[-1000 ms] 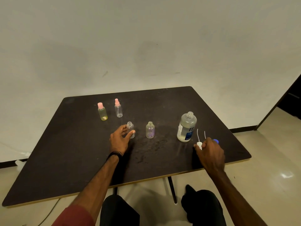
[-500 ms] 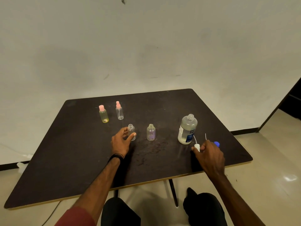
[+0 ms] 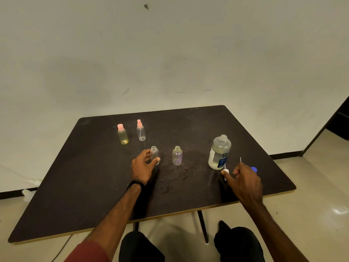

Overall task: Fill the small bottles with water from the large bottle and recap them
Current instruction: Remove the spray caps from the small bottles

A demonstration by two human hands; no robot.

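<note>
On the dark table (image 3: 90, 176) my left hand (image 3: 142, 165) grips an uncapped small clear bottle (image 3: 154, 151). A second uncapped small bottle (image 3: 177, 156) stands just to its right. The large bottle (image 3: 219, 152), open at the neck and with a blue label, stands at the right. In front of it my right hand (image 3: 245, 181) pinches a white spray cap (image 3: 225, 172) with its thin tube. Another thin tube (image 3: 240, 159) sticks up behind the hand. A blue cap (image 3: 254, 169) lies beside my right hand.
Two capped small bottles stand at the back left: a yellowish bottle (image 3: 122, 134) and a clear spray bottle (image 3: 140, 131), both with pink tops. The table's front edge runs just before my knees. A wall rises behind the table.
My right hand has slid a little left with the white spray cap, toward the large bottle's base. My left hand keeps its hold on the small bottle.
</note>
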